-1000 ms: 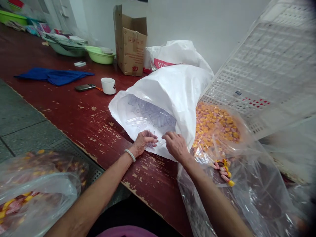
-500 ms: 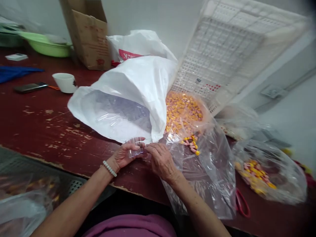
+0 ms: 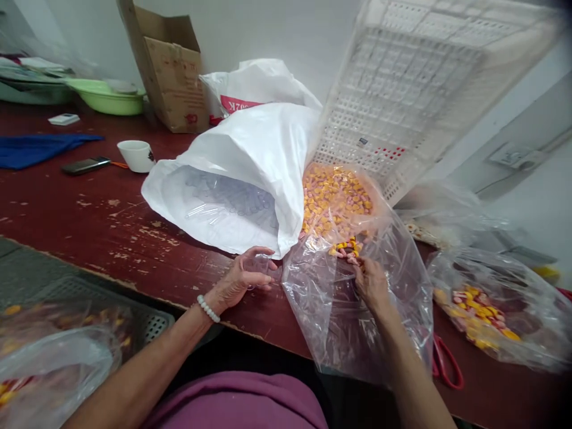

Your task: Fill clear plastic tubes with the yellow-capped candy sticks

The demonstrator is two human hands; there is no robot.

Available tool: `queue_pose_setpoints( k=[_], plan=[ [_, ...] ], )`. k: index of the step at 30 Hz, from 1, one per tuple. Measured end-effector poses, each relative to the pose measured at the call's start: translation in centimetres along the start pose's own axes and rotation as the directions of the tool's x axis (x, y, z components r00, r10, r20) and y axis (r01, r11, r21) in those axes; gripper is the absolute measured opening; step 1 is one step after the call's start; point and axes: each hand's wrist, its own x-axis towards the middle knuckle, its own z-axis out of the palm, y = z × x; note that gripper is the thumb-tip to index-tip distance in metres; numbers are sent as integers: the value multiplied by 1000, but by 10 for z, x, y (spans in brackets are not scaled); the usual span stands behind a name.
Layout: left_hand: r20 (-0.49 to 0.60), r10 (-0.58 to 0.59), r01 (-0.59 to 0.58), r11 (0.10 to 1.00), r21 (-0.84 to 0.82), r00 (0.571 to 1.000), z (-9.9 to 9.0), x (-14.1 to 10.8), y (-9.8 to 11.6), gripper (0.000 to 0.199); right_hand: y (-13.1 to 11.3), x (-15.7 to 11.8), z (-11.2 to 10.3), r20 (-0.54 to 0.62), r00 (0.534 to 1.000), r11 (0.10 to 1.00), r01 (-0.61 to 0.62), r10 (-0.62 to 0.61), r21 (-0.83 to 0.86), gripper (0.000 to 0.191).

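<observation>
Clear plastic tubes (image 3: 257, 264) lie in my left hand (image 3: 239, 280), its thumb and fingers closed round them, just in front of a white sack's mouth. Inside that white sack (image 3: 250, 143) more clear tubes (image 3: 223, 196) show. My right hand (image 3: 372, 285) is at the opening of a clear plastic bag (image 3: 322, 310), fingertips pinched at a small pink-and-yellow piece (image 3: 353, 260). Around it are similar loose pieces (image 3: 344, 245), and a large heap of them (image 3: 335, 190) fills the bag behind. The fingertips of my right hand are partly hidden.
A white perforated crate (image 3: 415, 89) leans against the wall behind the heap. Another clear bag of pieces (image 3: 482, 313) and red-handled scissors (image 3: 447, 363) lie on the right. A white cup (image 3: 136, 156), a phone (image 3: 87, 165) and a cardboard box (image 3: 176, 83) stand further left.
My right hand has left the tubes at my left hand and moved right to the loose pieces. My left hand still holds the tubes. The view has shifted slightly left.
</observation>
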Motion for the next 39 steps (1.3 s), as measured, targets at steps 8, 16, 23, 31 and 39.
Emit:
queue_pose_setpoints(
  k=[8, 16, 23, 31, 39],
  plan=[
    [110, 198, -225, 782, 581, 974, 20, -12, 7, 42, -137, -34, -42, -10, 877, 729, 405, -480, 552, 12],
    [202, 235, -307, 626, 716, 951, 23, -14, 0, 37, -140, -41, -41, 76, 842, 725, 411, -535, 552, 26],
    [201, 212, -293, 692, 660, 956, 26, -13, -1, 33, -133, -48, -41, -7, 892, 728, 373, -452, 574, 27],
    [22, 169, -149, 792, 592, 985, 43, -14, -6, 32, -119, -56, -18, 1, 830, 721, 484, -558, 496, 52],
    [-148, -37, 85, 939, 334, 988, 26, -9, -13, 45, 8, 24, 3, 84, 996, 978, 31, -14, -205, 29]
  ],
)
